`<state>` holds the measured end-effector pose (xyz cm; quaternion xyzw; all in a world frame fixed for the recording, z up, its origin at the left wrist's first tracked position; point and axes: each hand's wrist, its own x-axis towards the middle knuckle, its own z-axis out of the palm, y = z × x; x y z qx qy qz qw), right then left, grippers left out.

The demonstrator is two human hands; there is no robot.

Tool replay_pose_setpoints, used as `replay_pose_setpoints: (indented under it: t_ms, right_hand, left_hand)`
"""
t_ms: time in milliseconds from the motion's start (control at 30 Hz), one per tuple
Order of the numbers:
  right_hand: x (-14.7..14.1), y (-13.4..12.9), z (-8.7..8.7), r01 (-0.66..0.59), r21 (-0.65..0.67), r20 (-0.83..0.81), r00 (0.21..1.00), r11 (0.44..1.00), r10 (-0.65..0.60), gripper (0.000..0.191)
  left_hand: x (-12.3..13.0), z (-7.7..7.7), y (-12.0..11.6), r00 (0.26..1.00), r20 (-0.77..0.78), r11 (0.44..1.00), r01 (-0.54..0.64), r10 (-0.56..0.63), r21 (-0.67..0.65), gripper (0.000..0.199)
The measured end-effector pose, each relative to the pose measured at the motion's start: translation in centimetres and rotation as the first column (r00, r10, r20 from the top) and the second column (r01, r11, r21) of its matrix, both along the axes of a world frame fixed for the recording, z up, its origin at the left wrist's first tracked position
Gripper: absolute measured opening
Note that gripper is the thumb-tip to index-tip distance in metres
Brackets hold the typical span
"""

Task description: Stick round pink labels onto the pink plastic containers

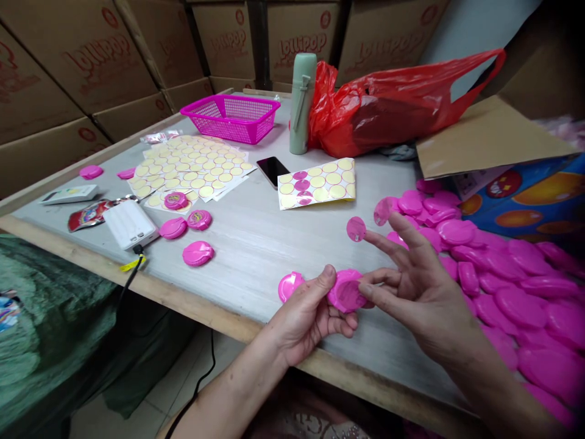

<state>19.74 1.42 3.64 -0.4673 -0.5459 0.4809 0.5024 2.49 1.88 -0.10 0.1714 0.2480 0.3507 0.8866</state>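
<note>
Heaped round plastic cases (503, 292) are solid magenta, matching the lattice-patterned basket (231, 125). Sticker sheets (192, 167) show rows of pale yellow circles on white. The carrier bag (388, 103) is translucent red, the bottle (302, 103) sage green, and the cardboard cartons (297, 67) tan with red printed lettering.

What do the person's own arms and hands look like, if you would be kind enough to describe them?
The left hand and right hand are bare, with no gloves, and neither shows a ring, watch or bracelet. The left forearm and right forearm are bare too, with no sleeve in view before they leave the picture.
</note>
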Motion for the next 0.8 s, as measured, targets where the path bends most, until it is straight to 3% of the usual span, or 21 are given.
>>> replay_pose_setpoints:
  t_ms: [800]
  right_hand:
    - [-0.99, -0.44, -0.17, 0.091, 0.081, 0.161, 0.982, 0.993, -0.103, 0.085]
  left_hand:
    - [-0.07, 0.37, -0.07, 1.0, -0.018, 0.999, -0.004, 0.003, -0.046, 0.053]
